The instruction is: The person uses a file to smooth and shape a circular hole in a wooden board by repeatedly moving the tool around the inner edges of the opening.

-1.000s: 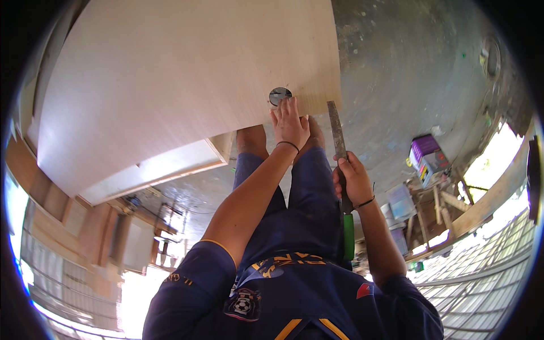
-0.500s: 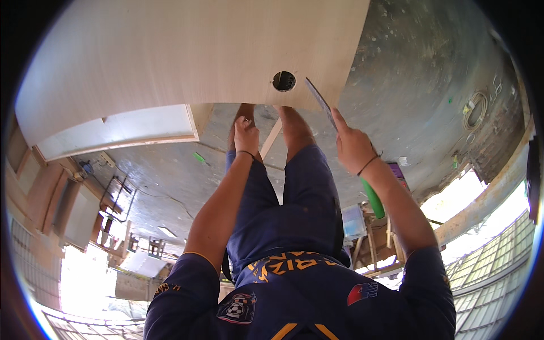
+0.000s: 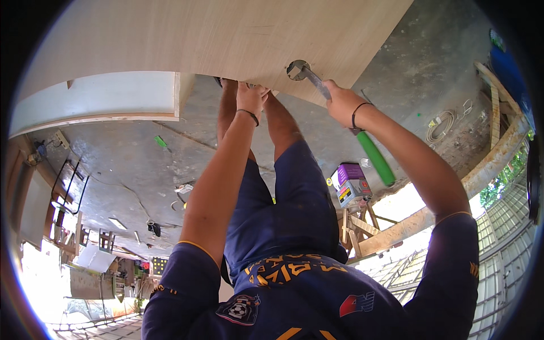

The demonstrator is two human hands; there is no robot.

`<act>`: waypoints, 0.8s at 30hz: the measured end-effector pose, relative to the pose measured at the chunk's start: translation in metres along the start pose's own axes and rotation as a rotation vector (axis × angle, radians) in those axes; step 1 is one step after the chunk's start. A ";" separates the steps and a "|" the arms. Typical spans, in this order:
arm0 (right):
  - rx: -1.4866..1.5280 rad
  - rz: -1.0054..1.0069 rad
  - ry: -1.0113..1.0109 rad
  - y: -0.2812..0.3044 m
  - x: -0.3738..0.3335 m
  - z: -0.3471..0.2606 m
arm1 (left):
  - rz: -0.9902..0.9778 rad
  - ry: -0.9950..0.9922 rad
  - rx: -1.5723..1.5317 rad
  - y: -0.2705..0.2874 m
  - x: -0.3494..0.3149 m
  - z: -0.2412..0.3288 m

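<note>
A pale wooden panel (image 3: 226, 34) spans the top of the view, with a round hole (image 3: 293, 62) near its lower right edge. My right hand (image 3: 344, 105) grips the metal part of a file (image 3: 315, 81); its tip lies at the hole. The file's green handle (image 3: 374, 157) sticks out behind my wrist, toward me. At the panel's near edge, in front of my legs, my left hand (image 3: 252, 97) is closed, its fingertips pressed together around something small that I cannot make out.
A white tray-like panel with a wooden frame (image 3: 177, 95) stands at left. Coiled cable (image 3: 441, 126) lies on the concrete floor at right. A purple and grey box (image 3: 351, 180) stands right of my legs, near wooden supports (image 3: 362, 226). A green object (image 3: 161, 141) lies at left.
The file has moved from beside the hole to its opening. My left hand has risen to the panel's near edge. The view has shifted, bringing the purple and grey box fully into sight.
</note>
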State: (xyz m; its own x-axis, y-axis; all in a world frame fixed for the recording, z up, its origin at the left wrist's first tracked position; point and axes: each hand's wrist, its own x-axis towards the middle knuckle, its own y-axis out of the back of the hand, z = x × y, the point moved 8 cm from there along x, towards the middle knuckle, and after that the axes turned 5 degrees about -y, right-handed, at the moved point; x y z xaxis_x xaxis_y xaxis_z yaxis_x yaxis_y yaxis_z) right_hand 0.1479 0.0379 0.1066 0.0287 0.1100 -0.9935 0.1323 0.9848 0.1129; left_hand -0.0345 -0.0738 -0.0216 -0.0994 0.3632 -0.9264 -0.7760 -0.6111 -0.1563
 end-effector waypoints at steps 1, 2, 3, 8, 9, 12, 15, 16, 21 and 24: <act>0.145 -0.076 -0.063 -0.007 0.004 0.000 | 0.007 0.013 -0.019 -0.001 0.001 0.000; 0.318 -0.111 -0.114 -0.017 0.008 -0.001 | 0.001 0.011 -0.027 -0.002 0.001 0.000; 0.509 -0.140 -0.142 -0.029 0.011 -0.005 | -0.005 0.015 -0.028 -0.002 0.002 -0.001; 1.699 -0.304 -0.183 -0.074 0.035 -0.031 | 0.013 0.007 -0.064 0.000 0.006 -0.008; 1.971 -0.448 -0.318 -0.088 0.038 -0.042 | 0.016 0.003 -0.079 0.000 0.006 -0.010; 2.385 -0.358 -0.090 -0.085 0.053 -0.075 | -0.041 -0.043 -0.137 -0.001 0.008 -0.010; 2.854 -0.247 -0.084 -0.075 0.077 -0.084 | -0.085 -0.041 0.014 0.005 0.007 -0.010; 2.984 -0.267 -0.055 -0.073 0.082 -0.084 | -0.089 -0.037 0.095 0.008 0.006 -0.008; 3.047 -0.716 0.295 -0.075 0.051 -0.057 | -0.041 0.079 0.301 0.018 0.002 -0.002; 2.682 -0.478 0.076 -0.101 0.021 -0.032 | -0.080 0.093 0.423 0.018 0.002 0.005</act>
State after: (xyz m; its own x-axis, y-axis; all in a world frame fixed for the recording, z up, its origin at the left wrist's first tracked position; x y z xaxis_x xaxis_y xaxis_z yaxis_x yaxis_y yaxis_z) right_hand 0.1031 -0.0546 0.0740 -0.3143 0.1316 -0.9402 0.2677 -0.9379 -0.2207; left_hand -0.0518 -0.0809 -0.0249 0.0126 0.3213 -0.9469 -0.9676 -0.2350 -0.0926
